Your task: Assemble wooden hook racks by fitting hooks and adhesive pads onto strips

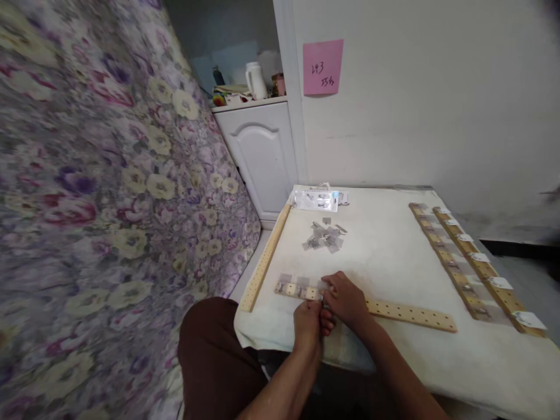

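A pale wooden strip with rows of holes (411, 315) lies across the near part of the table. Small shiny metal pieces on clear plastic squares (286, 283) sit along its left end. My left hand (308, 324) is closed at the strip's near edge, fingertips pinched together. Over the strip, my right hand (347, 297) bends its fingers down beside the left fingertips, close to a clear square. Whatever is between the fingers is too small and covered to make out. Beyond the hands lies a loose pile of clear bags with small metal parts (324, 236).
A bare holed strip (266, 256) lies along the table's left edge. Two filled strips, one with clear squares (450, 259) and one with white cards (481, 262), lie at the right. Clear packaging (315, 200) is at the back. A floral curtain (109, 204) hangs left.
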A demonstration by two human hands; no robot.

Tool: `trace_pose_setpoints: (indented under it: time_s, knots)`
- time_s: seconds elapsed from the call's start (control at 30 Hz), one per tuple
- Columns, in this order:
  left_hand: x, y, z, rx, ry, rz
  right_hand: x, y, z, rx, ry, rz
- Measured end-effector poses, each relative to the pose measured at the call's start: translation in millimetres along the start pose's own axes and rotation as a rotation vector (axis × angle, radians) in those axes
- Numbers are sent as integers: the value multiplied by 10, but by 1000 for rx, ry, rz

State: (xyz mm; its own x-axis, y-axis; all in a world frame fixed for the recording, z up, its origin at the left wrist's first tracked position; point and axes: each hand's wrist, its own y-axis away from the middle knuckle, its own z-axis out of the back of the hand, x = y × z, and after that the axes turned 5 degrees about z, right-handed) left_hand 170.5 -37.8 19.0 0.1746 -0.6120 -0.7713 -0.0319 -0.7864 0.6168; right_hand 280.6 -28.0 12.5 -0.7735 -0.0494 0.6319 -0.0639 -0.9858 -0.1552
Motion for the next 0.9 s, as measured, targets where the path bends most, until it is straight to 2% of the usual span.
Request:
trace_pose_setpoints:
  time_s: [0.4,0.7,0.9]
  knots:
    - [-18,20,-4,3,-11,-1,-17,-32,5,33,-36,-32]
    - [9,-2,23,24,-5,-1,10,-88,70,84,-119,-121]
    - [14,-23,43,54,-9,17,-65,-144,35,121,-167,-141]
